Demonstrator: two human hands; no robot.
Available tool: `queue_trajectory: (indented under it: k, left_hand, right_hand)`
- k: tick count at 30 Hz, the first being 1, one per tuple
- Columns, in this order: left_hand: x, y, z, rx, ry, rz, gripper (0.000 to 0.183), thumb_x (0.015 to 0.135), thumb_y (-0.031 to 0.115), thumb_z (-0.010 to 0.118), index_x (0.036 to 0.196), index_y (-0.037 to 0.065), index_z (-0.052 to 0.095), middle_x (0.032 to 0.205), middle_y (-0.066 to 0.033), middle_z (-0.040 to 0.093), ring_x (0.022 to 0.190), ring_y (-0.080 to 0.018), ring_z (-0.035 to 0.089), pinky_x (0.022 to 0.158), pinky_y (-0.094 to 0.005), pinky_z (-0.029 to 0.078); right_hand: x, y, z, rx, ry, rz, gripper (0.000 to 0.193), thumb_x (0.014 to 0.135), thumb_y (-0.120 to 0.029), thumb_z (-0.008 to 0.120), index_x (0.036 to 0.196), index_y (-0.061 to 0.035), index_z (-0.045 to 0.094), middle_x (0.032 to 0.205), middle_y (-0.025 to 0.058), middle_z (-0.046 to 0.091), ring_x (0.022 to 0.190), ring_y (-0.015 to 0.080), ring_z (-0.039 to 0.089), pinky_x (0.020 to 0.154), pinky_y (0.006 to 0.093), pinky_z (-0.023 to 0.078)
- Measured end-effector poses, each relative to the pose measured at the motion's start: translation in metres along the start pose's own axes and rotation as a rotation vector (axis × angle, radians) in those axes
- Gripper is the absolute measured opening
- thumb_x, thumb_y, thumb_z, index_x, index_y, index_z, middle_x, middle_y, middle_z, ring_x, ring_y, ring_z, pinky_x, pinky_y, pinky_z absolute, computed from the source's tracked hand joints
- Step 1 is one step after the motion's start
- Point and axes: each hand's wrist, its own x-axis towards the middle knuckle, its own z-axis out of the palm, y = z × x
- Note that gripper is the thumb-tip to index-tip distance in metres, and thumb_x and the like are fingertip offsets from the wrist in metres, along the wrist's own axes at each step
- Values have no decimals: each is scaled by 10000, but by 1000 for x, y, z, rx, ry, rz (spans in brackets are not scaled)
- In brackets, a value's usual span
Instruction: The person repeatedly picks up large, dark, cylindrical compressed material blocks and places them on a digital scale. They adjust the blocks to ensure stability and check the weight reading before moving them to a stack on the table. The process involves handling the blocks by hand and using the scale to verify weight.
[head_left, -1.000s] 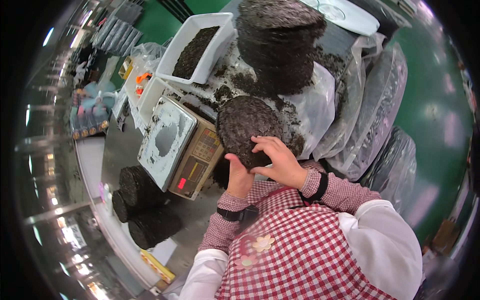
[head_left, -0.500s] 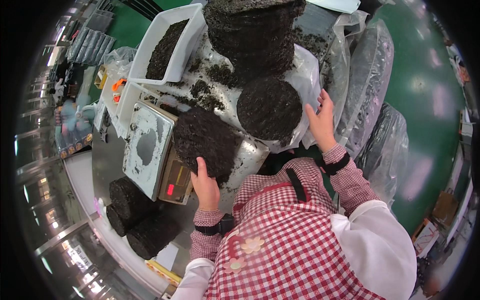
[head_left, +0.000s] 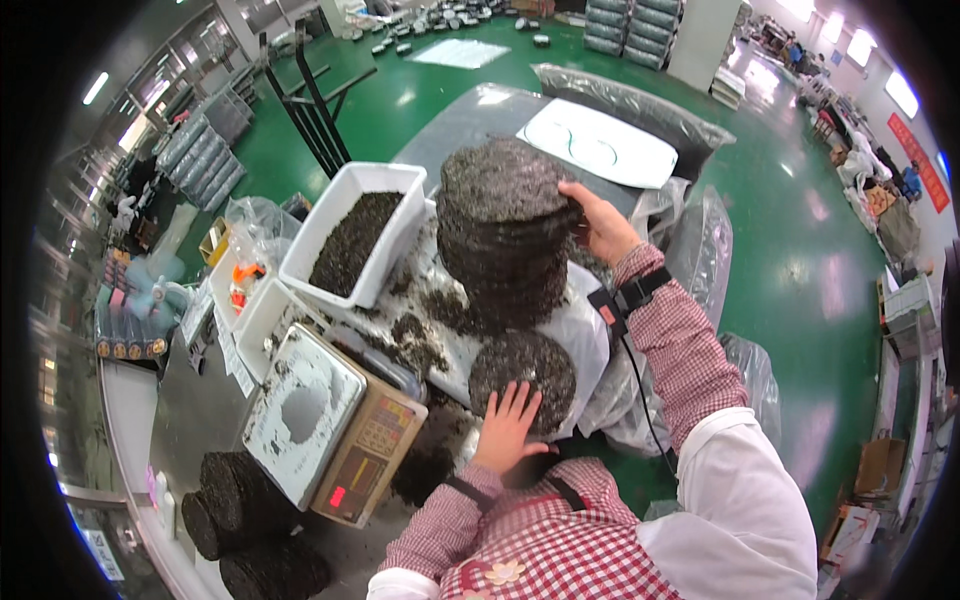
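My left hand [head_left: 507, 428] lies with its fingers spread on a round, dark dried seaweed cake [head_left: 540, 362] near the table's front edge. Beyond it rises a tall stack of similar seaweed cakes [head_left: 500, 255]. My right hand [head_left: 606, 228] grips the right rim of the top cake [head_left: 505, 178], thumb on its upper face; the other fingers are partly hidden. To the left stands a weighing scale [head_left: 368, 455] with a metal pan and a lit red display. No cake rests on the pan, only dark crumbs.
A white bin [head_left: 294, 245] of loose seaweed stands behind the scale. More seaweed cakes [head_left: 240, 495] are piled at the lower left. Crumbs litter the white sheet [head_left: 590, 340]. Clear plastic bags [head_left: 700, 250] hang at the right, and a cable [head_left: 650, 410] runs from my right wrist.
My left hand has let go of the cake held beside the scale and moved right onto the near cake. My right hand has gone up to the tall stack. The view has tilted up.
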Motion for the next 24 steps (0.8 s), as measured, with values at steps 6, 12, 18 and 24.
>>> queue_trajectory:
  k: [6,12,18,24]
  left_hand:
    - [3,-5,-39,-225,231,-74,1035,783,531,747,1522,0,254,1571,-227,251,1471,-399,206,1195,-518,170]
    - [22,-9,-160,-947,811,-103,1202,734,591,788,1548,-1,132,1579,-216,236,1456,-363,252,1178,-474,227]
    - [-43,-22,-149,-1861,948,-56,695,982,549,504,1466,67,382,1437,-72,480,1317,-231,475,1104,-393,391]
    - [-110,-24,-125,-1778,931,-422,531,1030,399,469,1418,37,433,1389,-100,523,1267,-243,518,1062,-397,424]
  right_hand:
    - [-17,-8,19,139,57,-301,241,831,-116,687,1007,41,637,916,58,656,823,161,622,730,298,495]
    - [-96,31,85,-273,79,-914,675,796,-90,748,1362,25,400,1318,146,501,1216,238,502,1072,340,386]
    - [-189,114,134,-772,-463,-1124,520,734,-285,820,1167,-71,628,1383,133,524,1291,368,472,1076,454,376]
    - [-228,178,142,-858,-295,-895,602,742,-285,812,1234,-52,554,1437,178,464,1332,369,433,1083,464,368]
